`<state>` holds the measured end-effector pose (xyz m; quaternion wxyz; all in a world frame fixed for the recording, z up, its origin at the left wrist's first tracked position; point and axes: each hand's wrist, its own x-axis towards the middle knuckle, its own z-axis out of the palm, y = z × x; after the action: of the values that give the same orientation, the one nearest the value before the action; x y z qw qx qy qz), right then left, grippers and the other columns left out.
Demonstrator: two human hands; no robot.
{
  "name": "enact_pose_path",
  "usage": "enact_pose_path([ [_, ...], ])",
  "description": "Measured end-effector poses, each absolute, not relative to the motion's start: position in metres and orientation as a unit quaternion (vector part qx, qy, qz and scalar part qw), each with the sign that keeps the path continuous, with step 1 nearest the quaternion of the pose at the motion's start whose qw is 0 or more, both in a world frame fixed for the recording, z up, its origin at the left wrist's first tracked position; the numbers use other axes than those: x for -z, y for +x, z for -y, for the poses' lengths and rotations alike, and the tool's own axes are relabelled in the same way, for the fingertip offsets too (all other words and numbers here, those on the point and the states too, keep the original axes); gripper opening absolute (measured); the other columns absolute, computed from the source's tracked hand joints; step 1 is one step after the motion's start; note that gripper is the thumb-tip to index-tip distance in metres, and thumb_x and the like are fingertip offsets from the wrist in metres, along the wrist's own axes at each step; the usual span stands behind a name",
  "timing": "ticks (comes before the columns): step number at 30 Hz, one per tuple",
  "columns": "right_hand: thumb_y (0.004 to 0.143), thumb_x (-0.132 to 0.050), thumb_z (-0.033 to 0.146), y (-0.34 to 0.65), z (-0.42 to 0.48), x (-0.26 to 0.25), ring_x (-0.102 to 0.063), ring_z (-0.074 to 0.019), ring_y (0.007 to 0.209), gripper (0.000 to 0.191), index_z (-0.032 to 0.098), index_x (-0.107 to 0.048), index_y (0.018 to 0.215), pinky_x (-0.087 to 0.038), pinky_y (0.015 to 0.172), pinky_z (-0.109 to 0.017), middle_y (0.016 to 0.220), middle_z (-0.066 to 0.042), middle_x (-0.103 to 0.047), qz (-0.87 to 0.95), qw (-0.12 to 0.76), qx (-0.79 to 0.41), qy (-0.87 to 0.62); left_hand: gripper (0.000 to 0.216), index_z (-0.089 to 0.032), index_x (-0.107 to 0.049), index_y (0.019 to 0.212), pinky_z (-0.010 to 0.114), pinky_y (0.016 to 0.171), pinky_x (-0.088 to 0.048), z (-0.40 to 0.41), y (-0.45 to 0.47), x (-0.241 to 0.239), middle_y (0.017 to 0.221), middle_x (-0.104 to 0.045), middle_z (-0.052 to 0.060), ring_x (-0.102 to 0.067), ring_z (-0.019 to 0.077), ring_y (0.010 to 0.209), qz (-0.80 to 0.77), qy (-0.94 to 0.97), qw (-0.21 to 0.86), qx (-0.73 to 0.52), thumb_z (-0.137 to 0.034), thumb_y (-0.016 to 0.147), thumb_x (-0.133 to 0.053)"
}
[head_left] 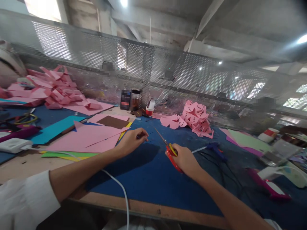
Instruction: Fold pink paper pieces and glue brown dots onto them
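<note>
The right hand [184, 158] wraps its grip around red-and-yellow-handled metal scissors [172, 158] above the blue tabletop [148, 185]; the left hand [132, 141] curls — whether its fingertips meet, I cannot tell — near flat pink paper sheets [92, 137]. Beyond lies a black-dotted pink paper heap [195, 115].

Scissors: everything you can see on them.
The scissors have slim, grey, metal-looking blades and red and yellow handles that look like plastic. The right hand grips them, hiding part of the handles; a red part shows below the fingers. They point forward and to the left, over the blue mat. The blades look close together, but whether they are fully shut can't be told.
</note>
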<state>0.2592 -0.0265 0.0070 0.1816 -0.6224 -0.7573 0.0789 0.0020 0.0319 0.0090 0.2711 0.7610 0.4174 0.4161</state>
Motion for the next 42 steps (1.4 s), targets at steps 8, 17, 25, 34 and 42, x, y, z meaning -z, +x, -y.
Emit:
enact_pose_path([
  [8, 0.086, -0.057, 0.061, 0.265, 0.021, -0.027, -0.064, -0.0196, 0.069, 0.038, 0.023, -0.062, 0.089, -0.028, 0.056, -0.025, 0.081, -0.004, -0.072, 0.74, 0.113, -0.046, -0.661, 0.014, -0.021, -0.064, 0.095, 0.031, 0.077, -0.051, -0.047, -0.014, -0.018, 0.085, -0.074, 0.001, -0.07, 0.0187, 0.083, -0.439, 0.709, 0.217, -0.507, -0.025, 0.086, -0.053],
  [17, 0.088, -0.047, 0.066, 0.274, -0.002, -0.078, -0.066, -0.0226, 0.077, 0.047, 0.023, -0.066, 0.092, -0.031, 0.057, -0.026, 0.089, -0.007, -0.074, 0.776, 0.036, 0.046, -0.629, 0.02, -0.018, -0.064, 0.098, 0.032, 0.084, -0.05, -0.05, -0.018, -0.031, 0.097, -0.069, 0.004, -0.065, 0.017, 0.089, -0.407, 0.681, 0.158, -0.588, -0.015, 0.085, -0.05],
  [25, 0.088, -0.051, 0.057, 0.237, -0.089, -0.059, -0.066, -0.0224, 0.089, 0.042, 0.021, -0.07, 0.1, -0.037, 0.064, -0.025, 0.101, -0.008, -0.074, 0.827, 0.019, 0.017, -0.562, 0.026, -0.02, -0.063, 0.099, 0.035, 0.092, -0.048, -0.031, -0.008, -0.021, 0.1, -0.064, 0.005, -0.06, 0.019, 0.1, -0.34, 0.771, 0.066, -0.534, -0.005, 0.085, -0.047],
  [34, 0.087, -0.058, 0.052, 0.201, -0.183, -0.032, -0.067, -0.0193, 0.084, 0.037, 0.022, -0.071, 0.105, -0.039, 0.063, -0.024, 0.101, -0.005, -0.075, 0.861, 0.014, -0.023, -0.509, 0.025, -0.023, -0.063, 0.099, 0.032, 0.094, -0.049, -0.021, -0.002, -0.007, 0.108, -0.063, 0.005, -0.061, 0.0172, 0.105, -0.323, 0.819, 0.112, -0.461, -0.005, 0.09, -0.047],
  [42, 0.085, -0.064, 0.048, 0.182, -0.198, -0.024, -0.066, -0.0224, 0.096, 0.037, 0.02, -0.072, 0.107, -0.045, 0.074, -0.025, 0.11, -0.009, -0.072, 0.876, 0.025, -0.016, -0.481, 0.024, -0.024, -0.063, 0.095, 0.033, 0.091, -0.051, -0.025, -0.004, -0.003, 0.106, -0.065, 0.006, -0.062, 0.0183, 0.103, -0.345, 0.826, 0.127, -0.426, -0.009, 0.091, -0.046],
])
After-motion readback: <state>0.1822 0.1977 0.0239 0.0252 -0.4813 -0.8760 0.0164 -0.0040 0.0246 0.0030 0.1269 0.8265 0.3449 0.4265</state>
